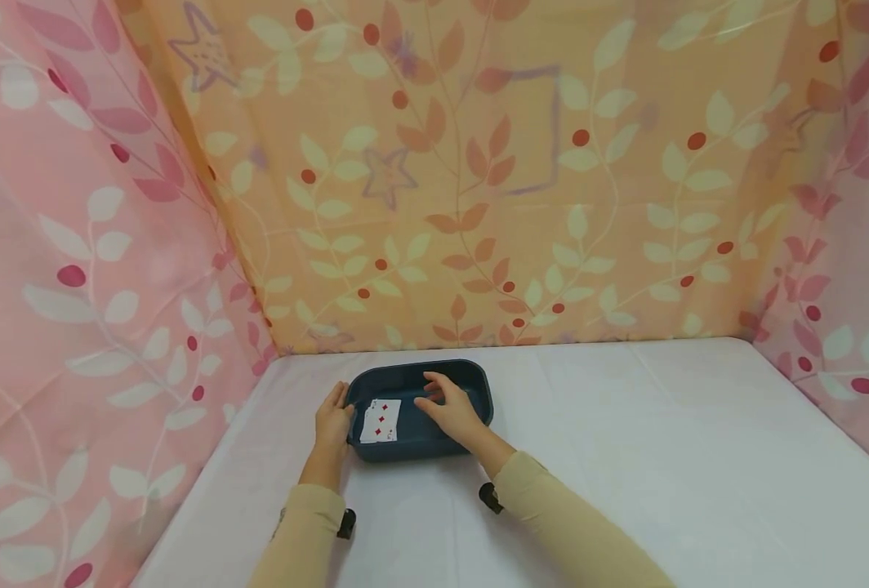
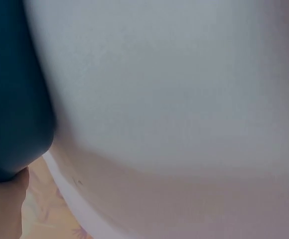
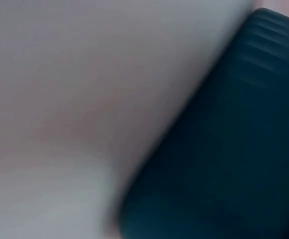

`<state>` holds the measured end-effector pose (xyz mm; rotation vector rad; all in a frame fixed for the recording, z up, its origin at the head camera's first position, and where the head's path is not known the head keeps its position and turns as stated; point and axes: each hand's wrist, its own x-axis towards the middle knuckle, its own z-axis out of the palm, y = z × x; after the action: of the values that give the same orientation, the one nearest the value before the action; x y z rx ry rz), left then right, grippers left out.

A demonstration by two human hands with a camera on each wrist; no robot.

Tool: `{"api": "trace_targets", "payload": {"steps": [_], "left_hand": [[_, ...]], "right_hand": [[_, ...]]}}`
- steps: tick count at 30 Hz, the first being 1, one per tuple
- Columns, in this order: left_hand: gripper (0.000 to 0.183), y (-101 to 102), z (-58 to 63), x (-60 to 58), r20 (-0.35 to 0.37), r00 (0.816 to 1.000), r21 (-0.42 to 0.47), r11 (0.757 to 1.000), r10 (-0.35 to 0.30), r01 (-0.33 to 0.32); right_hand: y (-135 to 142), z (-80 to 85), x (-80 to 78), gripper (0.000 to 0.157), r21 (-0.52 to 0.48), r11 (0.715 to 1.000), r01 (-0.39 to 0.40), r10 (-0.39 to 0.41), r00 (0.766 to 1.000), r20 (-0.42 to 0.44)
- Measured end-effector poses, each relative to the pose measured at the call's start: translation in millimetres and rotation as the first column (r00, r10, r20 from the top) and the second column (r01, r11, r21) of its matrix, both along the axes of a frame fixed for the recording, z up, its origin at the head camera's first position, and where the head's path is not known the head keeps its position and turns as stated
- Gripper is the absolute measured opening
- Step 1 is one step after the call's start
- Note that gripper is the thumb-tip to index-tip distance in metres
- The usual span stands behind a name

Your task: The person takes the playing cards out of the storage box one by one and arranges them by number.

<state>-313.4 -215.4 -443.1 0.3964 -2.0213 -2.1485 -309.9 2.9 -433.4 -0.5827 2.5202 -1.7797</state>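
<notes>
- From where I stand, the dark blue tray (image 1: 414, 451) sits on the white-covered worktop (image 1: 648, 457), close to its far edge and nearer the far left corner than the far right one.
- Inside it, against the left end and towards the near wall, lie a few playing cards (image 1: 381, 420), face up; the top one shows three red diamonds. A slip of white juts out at their left side, so the pile looks not quite squared. I can't count them.
- The person's left hand (image 1: 334, 418) grasps the tray's left end, thumb at the rim and fingers along the outside.
- The right hand (image 1: 455, 413) hangs over the tray's right half, fingers loosely bent and apart from the thumb, with nothing visible in its grasp. It is clear of the cards.
- As far as I can judge, this much is done: the cards lie within the tray's walls, let go by both hands, while the tray is steadied from the left.
- What is left is harder to say; the left hand has not let go, and the wrist views give mostly tray wall and white cloth, with no card in sight.
</notes>
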Motion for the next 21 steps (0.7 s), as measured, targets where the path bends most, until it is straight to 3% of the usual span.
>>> {"api": "trace_targets", "payload": {"steps": [3, 10, 15, 21], "left_hand": [[0.058, 2, 0.3, 0.1, 0.002, 1.0, 0.011, 1.0, 0.008, -0.008], [0.058, 3, -1.1, -1.9, -0.018, 0.999, 0.071, 0.996, 0.047, -0.046], [0.058, 7, -3.4, 0.8, -0.056, 0.995, 0.135, 0.988, 0.078, -0.07], [0.059, 8, 1.5, 2.7, -0.039, 0.997, 0.123, 0.99, 0.068, -0.062]], "right_hand": [[-8, -0.1, -5.8, 0.061, 0.051, 0.998, -0.048, 0.044, 0.996, 0.077], [-22, -3.4, -20.8, 0.071, 0.181, 0.971, -0.157, 0.127, 0.978, 0.166], [-33, -11.0, -28.6, 0.076, 0.31, 0.925, -0.219, 0.165, 0.968, 0.19], [-52, -18.5, -39.3, 0.076, 0.481, 0.855, -0.195, 0.143, 0.979, 0.142]]}}
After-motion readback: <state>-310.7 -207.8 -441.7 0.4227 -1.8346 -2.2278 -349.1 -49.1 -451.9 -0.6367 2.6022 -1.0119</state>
